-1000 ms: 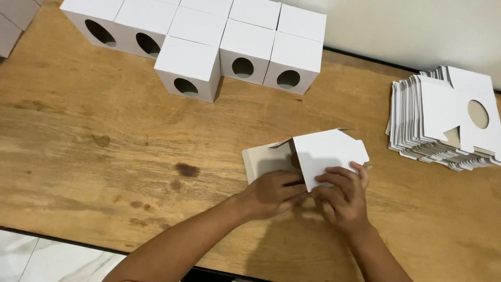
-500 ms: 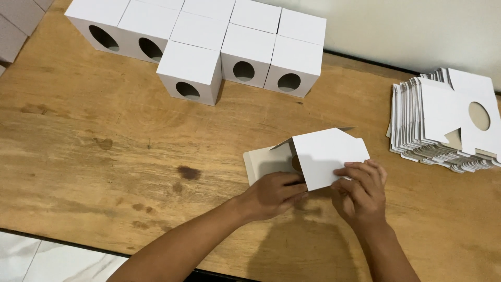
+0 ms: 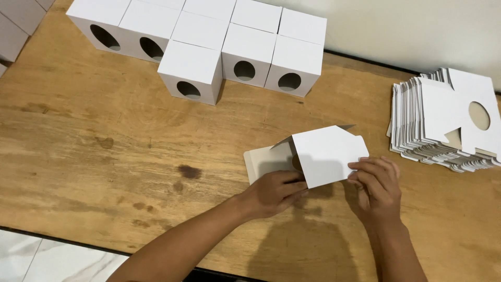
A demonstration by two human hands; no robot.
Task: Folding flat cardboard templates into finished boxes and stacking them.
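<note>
Your left hand [image 3: 274, 192] pinches the near-left corner of the half-folded white card box [image 3: 315, 156]; your right hand [image 3: 377, 188] grips its right edge with curled fingertips. Box sits on the wooden table [image 3: 104, 151], left of the flat blanks [image 3: 443, 122]

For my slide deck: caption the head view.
Both hands fold a white carton blank on a wooden table.

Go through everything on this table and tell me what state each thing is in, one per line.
Half-folded box: partly opened, tilted, lying on the table.
Left hand: gripping the box's near left edge.
Right hand: fingers pinching the box's right edge.
Assembled boxes: folded up, closed, grouped together, round holes facing the camera.
Stack of blanks: flat, unfolded, piled.
Wooden table: stained.
</note>
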